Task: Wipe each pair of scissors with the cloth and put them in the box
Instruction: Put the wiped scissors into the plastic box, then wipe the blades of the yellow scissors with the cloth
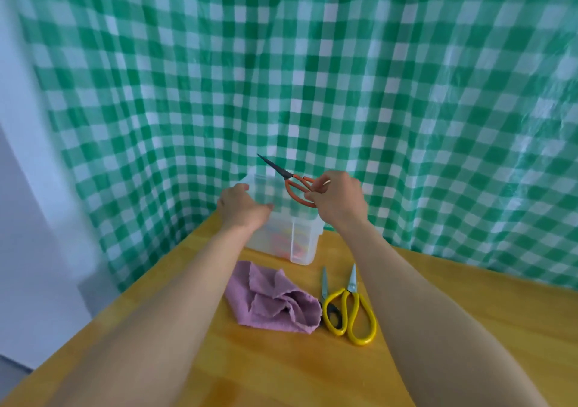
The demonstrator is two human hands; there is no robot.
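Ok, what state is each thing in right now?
orange scissors: closed, held above the box by the right hand.
box: upright, open-topped, left hand gripping its rim.
cloth: crumpled, lying on the table.
yellow scissors: closed, flat on the table.
black scissors: closed, flat, handle overlapped by the yellow pair.

**Green Checks, Bright Handles**

The curtain (312,78) is checked green and white; the table (469,313) is honey-yellow wood; the orange-handled scissors (295,184) have dark blades; the yellow-handled scissors (353,309) have silvery ones; the black-handled scissors (325,291) are grey-bladed; the cloth (275,303) is plain mauve; the box (300,238) is clear, with red and orange blurs showing through.
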